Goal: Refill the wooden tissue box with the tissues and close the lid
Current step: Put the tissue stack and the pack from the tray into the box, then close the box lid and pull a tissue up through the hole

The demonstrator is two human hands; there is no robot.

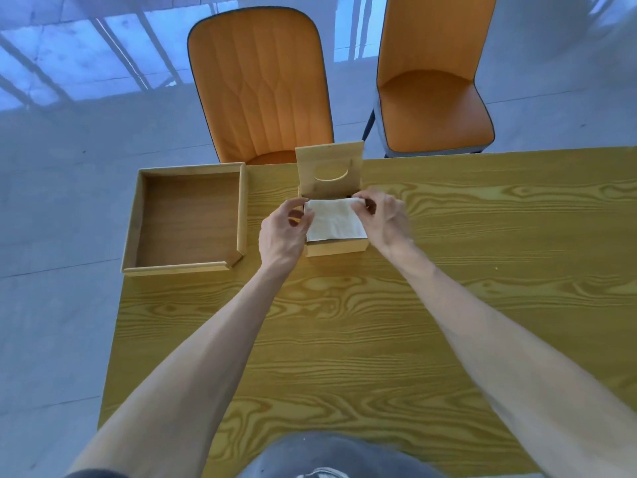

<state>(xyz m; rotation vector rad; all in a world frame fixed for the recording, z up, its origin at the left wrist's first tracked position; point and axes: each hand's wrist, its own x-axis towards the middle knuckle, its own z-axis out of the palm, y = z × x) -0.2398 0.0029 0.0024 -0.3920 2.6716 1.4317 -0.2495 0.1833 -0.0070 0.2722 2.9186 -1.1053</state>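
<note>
Sitting near the table's (448,305) far edge, one wooden tissue box (336,248) has its lid (329,167) standing up. White tissues (332,220) fill it. The left hand (284,232) and right hand (386,215) pinch their far corners. One bare wooden tray (188,215) lies left. Two orange chairs (262,84) stand beyond.

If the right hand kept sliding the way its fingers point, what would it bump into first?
Probably the left hand: the right hand points leftward across the tissues it grips in the wooden tissue box. Depth is uncertain.
</note>
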